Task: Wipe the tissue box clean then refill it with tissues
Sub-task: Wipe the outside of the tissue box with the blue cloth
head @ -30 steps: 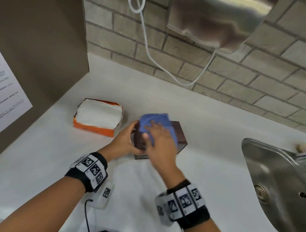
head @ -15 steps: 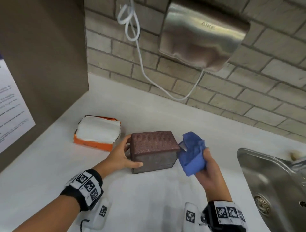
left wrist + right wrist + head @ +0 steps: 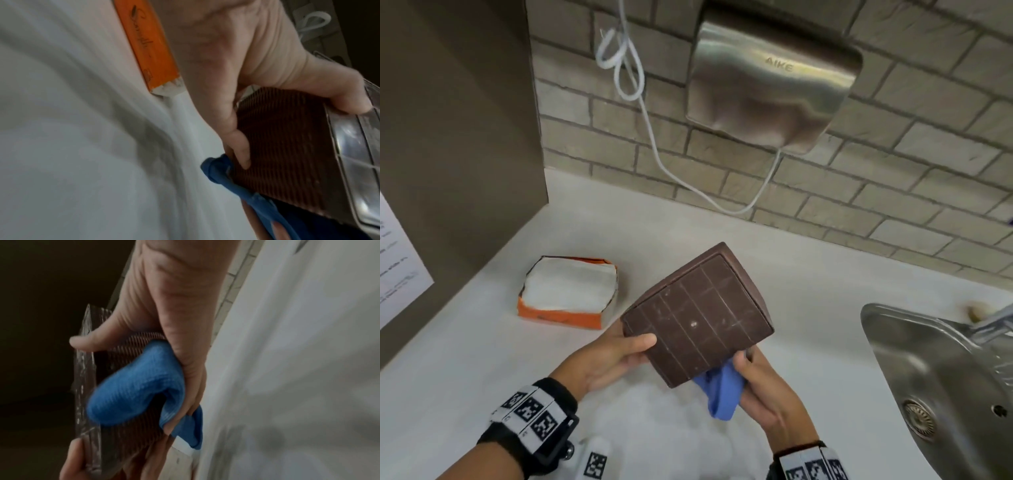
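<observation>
The brown tissue box is lifted off the white counter and tilted, its smooth gridded face turned up toward me. My left hand grips its left side, thumb on the gridded face and fingers on the ribbed side. My right hand holds the crumpled blue cloth against the box's lower right ribbed side, thumb on the box's edge. The blue cloth bunches under the palm. An opened orange pack of white tissues lies on the counter left of the box.
A steel sink is set into the counter at the right. A metal hand dryer with a looping white cord hangs on the brick wall. A brown partition with a paper notice stands at the left.
The box stood on the counter while my right hand wiped its top, then the cloth came off to the right. Now both hands have lifted and tipped the box, cloth against its lower side.
</observation>
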Available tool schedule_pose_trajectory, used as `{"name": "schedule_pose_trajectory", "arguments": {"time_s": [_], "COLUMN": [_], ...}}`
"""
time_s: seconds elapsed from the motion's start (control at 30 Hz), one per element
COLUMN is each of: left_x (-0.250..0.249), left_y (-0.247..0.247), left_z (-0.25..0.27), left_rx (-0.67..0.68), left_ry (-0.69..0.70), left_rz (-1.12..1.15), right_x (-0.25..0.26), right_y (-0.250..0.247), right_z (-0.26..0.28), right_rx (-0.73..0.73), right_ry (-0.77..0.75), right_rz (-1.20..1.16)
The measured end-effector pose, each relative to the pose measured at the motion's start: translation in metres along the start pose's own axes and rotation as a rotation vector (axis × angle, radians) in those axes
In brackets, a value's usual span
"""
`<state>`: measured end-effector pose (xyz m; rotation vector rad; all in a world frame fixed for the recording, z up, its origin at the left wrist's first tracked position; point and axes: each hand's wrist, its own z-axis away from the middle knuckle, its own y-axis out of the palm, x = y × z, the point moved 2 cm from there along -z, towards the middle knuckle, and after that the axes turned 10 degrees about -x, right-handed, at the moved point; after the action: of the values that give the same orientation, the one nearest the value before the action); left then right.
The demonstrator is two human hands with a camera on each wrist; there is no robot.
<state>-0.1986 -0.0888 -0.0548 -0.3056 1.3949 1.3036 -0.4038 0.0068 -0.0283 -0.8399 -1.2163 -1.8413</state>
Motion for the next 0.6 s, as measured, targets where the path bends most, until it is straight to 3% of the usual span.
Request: {"name": "schedule_pose_trajectory", "arguments": {"time_s": [0.13, 0.3, 0.47, 0.6], "left_x": [-0.007, -0.037, -0.059, -0.051], "left_y": [-0.013, -0.020, 0.009, 0.012], "left_z": [0.002, 0.001, -0.003, -0.012], "left_rx": [0.033, 0.108, 0.223, 0.090], "left_ry": [-0.037, 0.064, 0.118, 0.167], "left_rz": [-0.170, -0.405, -0.623, -0.505], "right_x": [0.021, 0.048, 0.056, 0.057], "right_y": [0.007, 0.008, 0.009, -0.002], "right_z": [0.002, 0.002, -0.004, -0.011], "right_rx": [0.039, 0.026, 0.126, 0.003], "right_ry": [-0.043, -0.192, -0.164, -0.185], "right_rz": [0.198, 0.585, 0.802, 0.769]}}
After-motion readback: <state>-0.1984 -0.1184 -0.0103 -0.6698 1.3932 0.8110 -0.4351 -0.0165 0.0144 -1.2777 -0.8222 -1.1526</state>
